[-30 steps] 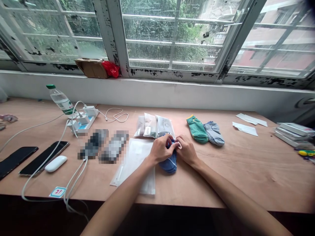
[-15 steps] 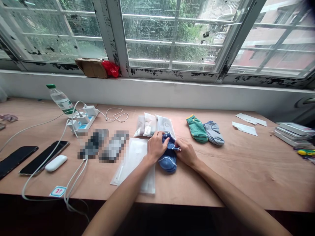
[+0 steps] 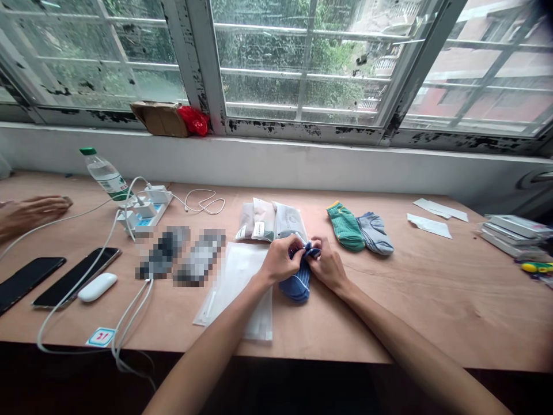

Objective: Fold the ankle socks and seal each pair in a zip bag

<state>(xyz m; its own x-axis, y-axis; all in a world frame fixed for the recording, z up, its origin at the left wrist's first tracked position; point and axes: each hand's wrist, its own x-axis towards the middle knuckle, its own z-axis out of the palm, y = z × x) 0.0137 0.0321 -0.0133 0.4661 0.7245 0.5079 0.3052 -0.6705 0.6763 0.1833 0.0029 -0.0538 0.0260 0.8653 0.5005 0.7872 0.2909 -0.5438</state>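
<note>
Currently, the left hand (image 3: 283,259) and right hand (image 3: 327,266) are both clamped on the far end of the blue sock (image 3: 296,288). The sock's toe points near, on the table (image 3: 410,311). Bags (image 3: 242,271) lie flat to the left. Packets (image 3: 264,219) lie just beyond the left hand. A green sock (image 3: 347,227) and grey sock (image 3: 375,235) lie far right, touching. A co-worker's hand (image 3: 37,212) is far left.

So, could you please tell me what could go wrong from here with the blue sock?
The left hand and the right hand pinch the bunched end of the blue sock; the fabric might slip or come loose if either grip relaxes. Also, the left forearm crosses over the plastic bags, so it could brush and shift them.
</note>
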